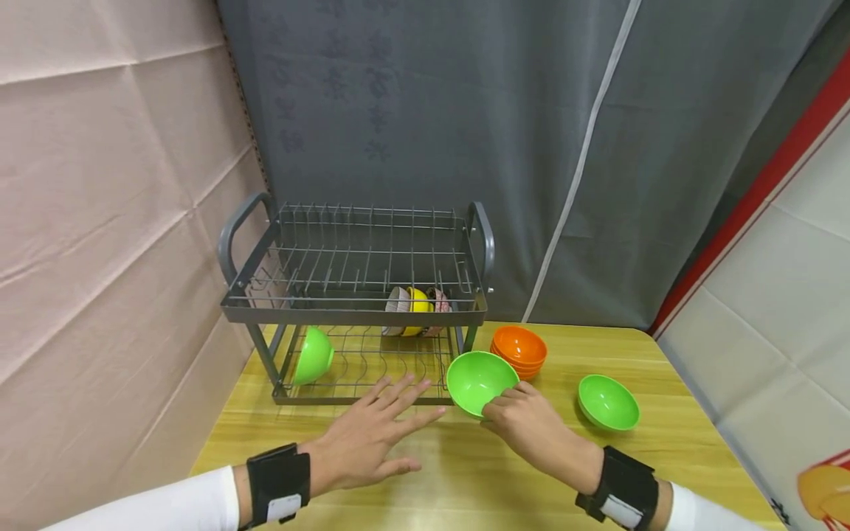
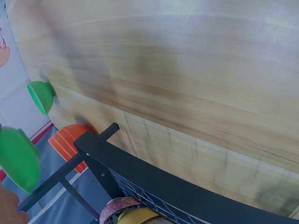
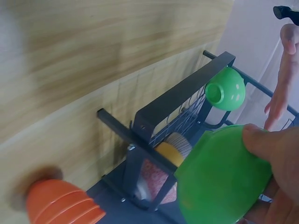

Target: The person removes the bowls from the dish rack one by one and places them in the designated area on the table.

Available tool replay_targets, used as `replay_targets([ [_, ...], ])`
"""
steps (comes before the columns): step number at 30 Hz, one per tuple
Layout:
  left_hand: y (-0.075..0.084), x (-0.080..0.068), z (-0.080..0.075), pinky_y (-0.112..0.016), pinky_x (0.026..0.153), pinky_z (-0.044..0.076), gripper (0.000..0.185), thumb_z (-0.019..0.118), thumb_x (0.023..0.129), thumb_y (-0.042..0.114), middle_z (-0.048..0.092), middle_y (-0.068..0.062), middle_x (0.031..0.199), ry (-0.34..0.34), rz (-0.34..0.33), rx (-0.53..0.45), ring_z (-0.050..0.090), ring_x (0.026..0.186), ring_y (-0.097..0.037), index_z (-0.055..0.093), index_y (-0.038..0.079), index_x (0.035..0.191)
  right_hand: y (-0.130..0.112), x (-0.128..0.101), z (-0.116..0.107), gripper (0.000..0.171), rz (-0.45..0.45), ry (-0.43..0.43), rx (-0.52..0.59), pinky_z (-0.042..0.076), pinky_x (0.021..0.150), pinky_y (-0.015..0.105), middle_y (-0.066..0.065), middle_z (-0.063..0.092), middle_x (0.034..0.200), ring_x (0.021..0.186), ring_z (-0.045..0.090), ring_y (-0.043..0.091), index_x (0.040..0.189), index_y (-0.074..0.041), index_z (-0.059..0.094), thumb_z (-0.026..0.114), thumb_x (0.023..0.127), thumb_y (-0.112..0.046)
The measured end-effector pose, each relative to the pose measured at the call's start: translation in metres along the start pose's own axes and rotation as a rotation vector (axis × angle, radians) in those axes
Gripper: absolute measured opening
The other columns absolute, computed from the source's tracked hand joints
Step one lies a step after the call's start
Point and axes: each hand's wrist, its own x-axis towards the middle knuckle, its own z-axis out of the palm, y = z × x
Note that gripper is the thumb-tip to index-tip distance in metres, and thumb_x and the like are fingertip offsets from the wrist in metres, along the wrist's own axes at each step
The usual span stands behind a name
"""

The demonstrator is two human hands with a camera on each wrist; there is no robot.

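Two hands over a pale wooden surface (image 1: 465, 479), both wrists in black straps, white sleeves. Two-tier dark grey wire dish rack (image 1: 352, 313) stands at the far left of the surface, against the curtain. Lower tier, left end: one small green plastic bowl (image 1: 312, 356) on its edge, opening facing left. Lower tier, right end: a row of bowls on edge, namely a white bowl (image 1: 397, 310), a yellow bowl (image 1: 418, 310) and a pink patterned bowl (image 1: 440, 310), packed close together. Upper tier shows only its wires.

Left hand (image 1: 372, 435): flat, palm down, fingers straight and spread, holding nothing; fingertips just in front of the rack's lower front rail. Contact with the surface cannot be told.

Right hand (image 1: 531, 428): fingers curled over the near rim of a bright green plastic bowl (image 1: 478, 380), thumb on its outer wall in the right wrist view (image 3: 219, 179). This bowl is tilted, opening facing up and toward the camera, just off the rack's right front corner, between the two hands.

Stack of orange plastic bowls (image 1: 519, 350) stands upright just behind the held bowl, near the rack's right leg. Another green plastic bowl (image 1: 607, 402) sits alone on the surface farther right, apart from the stack
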Motion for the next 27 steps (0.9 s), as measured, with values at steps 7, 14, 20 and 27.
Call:
replay_targets([
  [7,0.004,0.000,0.001,-0.057,0.123,0.026,0.076,0.029,0.097,0.075,0.010,-0.009,0.171,-0.028,-0.001,-0.007,0.018,0.157,-0.032,0.021,0.036,0.162,0.009,-0.020,-0.009,0.027,0.093,-0.035,-0.020,0.043,0.065,0.025,-0.012,0.066,0.066,0.063,0.058,0.006,0.071,-0.021,0.064,0.090,0.069,-0.027],
  [14,0.004,0.002,0.002,-0.054,0.124,0.030,0.076,0.032,0.097,0.075,0.013,-0.008,0.172,-0.021,0.019,-0.032,0.017,0.158,-0.030,0.020,0.036,0.162,0.021,-0.033,-0.012,0.031,0.204,-0.069,-0.072,0.043,0.066,0.027,-0.015,0.062,0.065,0.064,0.058,0.006,0.071,-0.023,0.061,0.092,0.067,-0.025],
  [20,0.003,0.002,0.002,-0.054,0.124,0.029,0.078,0.034,0.097,0.074,0.013,-0.007,0.172,-0.030,0.024,-0.026,0.020,0.158,-0.030,0.017,0.036,0.163,0.033,-0.043,-0.013,0.033,0.321,-0.121,-0.091,0.040,0.062,0.027,-0.015,0.061,0.063,0.063,0.061,0.008,0.070,-0.023,0.059,0.091,0.070,-0.021],
  [27,0.000,0.000,0.005,-0.054,0.125,0.025,0.075,0.027,0.099,0.073,0.012,-0.008,0.171,-0.033,0.018,-0.031,0.022,0.157,-0.030,0.015,0.036,0.163,0.054,-0.060,-0.013,0.028,0.444,-0.159,-0.108,0.042,0.063,0.033,-0.004,0.066,0.065,0.064,0.066,0.017,0.071,-0.017,0.061,0.088,0.074,-0.013],
])
